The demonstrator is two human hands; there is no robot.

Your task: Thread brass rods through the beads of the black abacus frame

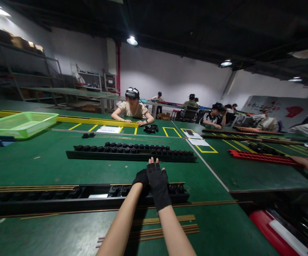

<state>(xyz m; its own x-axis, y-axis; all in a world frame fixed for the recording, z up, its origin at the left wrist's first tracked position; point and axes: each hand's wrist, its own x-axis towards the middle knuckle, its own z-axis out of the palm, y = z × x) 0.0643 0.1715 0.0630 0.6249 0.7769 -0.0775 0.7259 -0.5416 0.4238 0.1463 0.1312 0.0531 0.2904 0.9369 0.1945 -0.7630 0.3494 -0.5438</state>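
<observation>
Both my hands wear black fingerless gloves and are over the right part of a long black channel on the green table. My right hand lies over the channel with its fingers stretched forward and partly over my left hand. My left hand is bent at the wrist; its fingers are hidden behind the right, so whatever it may touch cannot be seen. Small black blocks sit in a row inside the channel. Thin brass-coloured rods lie along its left part. More rods are on the table under my forearms.
Beyond my hands stands a second black channel with rows of black blocks. A green basket is at the far left, near a long yellow rail. A person sits opposite. At right, another person's hand touches a red rail.
</observation>
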